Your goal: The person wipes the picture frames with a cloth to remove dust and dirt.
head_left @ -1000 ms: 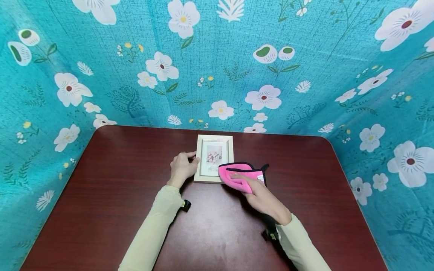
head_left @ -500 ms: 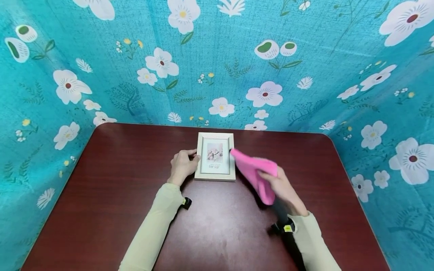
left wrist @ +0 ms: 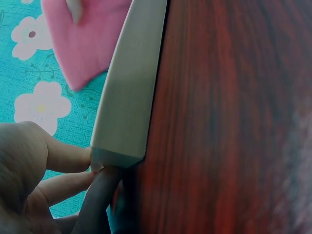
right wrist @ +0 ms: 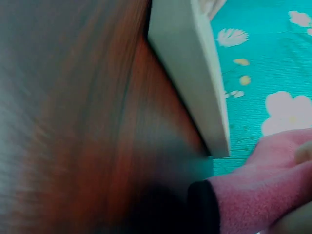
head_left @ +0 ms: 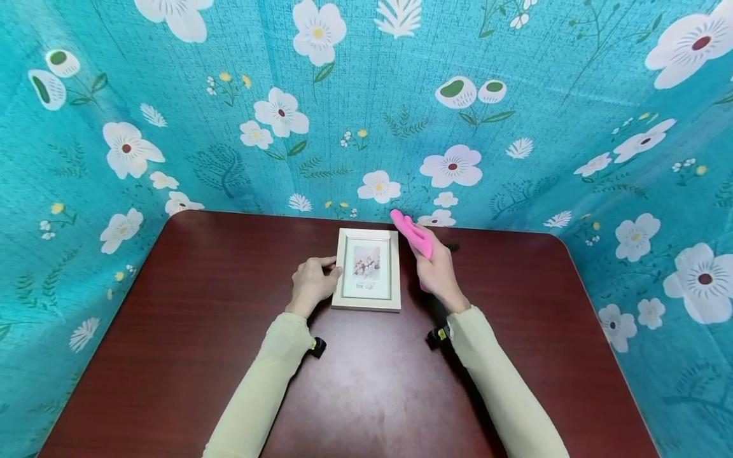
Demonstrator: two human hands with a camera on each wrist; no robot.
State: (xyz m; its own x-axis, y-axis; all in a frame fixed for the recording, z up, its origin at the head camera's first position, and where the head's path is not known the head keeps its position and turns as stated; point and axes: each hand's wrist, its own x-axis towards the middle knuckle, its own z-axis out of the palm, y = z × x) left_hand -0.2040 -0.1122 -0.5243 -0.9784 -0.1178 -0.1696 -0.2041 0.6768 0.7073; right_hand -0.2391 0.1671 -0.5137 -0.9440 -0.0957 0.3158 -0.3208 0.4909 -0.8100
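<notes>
A cream picture frame (head_left: pixel 395 270) lies face up near the back of the table, with a pink blossom print and lettering inside. My left hand (head_left: pixel 312 283) holds its left side; in the left wrist view the thumb (left wrist: pixel 70 157) touches the upper edge and other fingers meet the side. Beyond the frame's far right corner, my right hand (head_left: pixel 436 270) grips a folded pink cloth (head_left: pixel 413 234) with black edging. The cloth is apart from the frame in the head view. In the right wrist view, the pink cloth (right wrist: pixel 258 195) shows near the frame's corner (right wrist: pixel 222 146).
The dark red-brown wooden table (head_left: pixel 200 305) has rounded back corners. Behind it and along both sides hangs a turquoise curtain (head_left: pixel 343 114) with white flowers. Dark wrist devices sit under both sleeves.
My right hand first lifts the pink cloth off the frame's lower right and draws it right, then moves it up toward the far right corner. My left hand stays at the frame's left side.
</notes>
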